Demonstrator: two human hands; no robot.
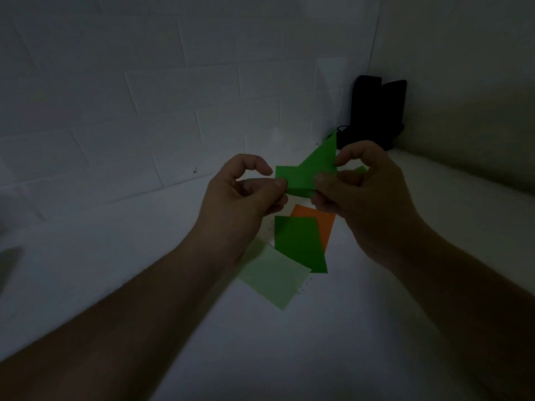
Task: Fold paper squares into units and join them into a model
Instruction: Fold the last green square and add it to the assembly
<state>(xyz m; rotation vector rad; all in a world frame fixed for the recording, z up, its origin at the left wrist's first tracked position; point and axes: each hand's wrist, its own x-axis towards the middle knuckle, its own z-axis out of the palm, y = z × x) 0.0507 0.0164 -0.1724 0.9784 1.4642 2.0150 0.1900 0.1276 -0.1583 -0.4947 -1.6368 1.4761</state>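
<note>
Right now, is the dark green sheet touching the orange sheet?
Touching. The head view shows the dark green sheet lying on the orange sheet, covering its left part, with no gap between them.

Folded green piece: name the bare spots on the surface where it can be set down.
Bare surface lies right of the dark green sheet and near, below the pale green sheet. Crowded: those sheets overlapping the orange sheet under the hands, and the black object in the corner.

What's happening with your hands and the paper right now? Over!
Left hand and right hand both pinching the green folded unit, held in the air. Three loose paper squares waiting on the table below. Nothing in the way.
</note>
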